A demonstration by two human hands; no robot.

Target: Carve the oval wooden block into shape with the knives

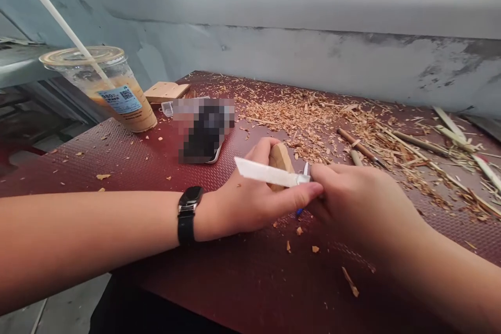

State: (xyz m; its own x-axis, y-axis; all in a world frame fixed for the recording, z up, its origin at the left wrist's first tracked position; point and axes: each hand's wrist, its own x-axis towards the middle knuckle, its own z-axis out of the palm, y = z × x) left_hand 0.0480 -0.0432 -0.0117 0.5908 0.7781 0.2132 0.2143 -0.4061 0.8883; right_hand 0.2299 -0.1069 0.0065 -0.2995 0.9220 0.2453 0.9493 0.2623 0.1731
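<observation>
My left hand (250,195), with a black watch on its wrist, is closed round a small pale wooden block (281,157) held upright on the dark red table (242,282). Its thumb stretches right and presses against the back of a white-bladed knife (268,173). My right hand (362,201) is closed on the knife's handle, of which only a bit of blue shows below the fingers. The blade lies across the block and points left.
A plastic cup of iced coffee (117,91) with a straw stands at the far left. Beside it lie a flat wooden piece (166,91) and a blurred dark object (205,128). Wood shavings (309,115), carving tools (360,147) and bamboo strips (457,138) cover the right. A grey wall runs behind.
</observation>
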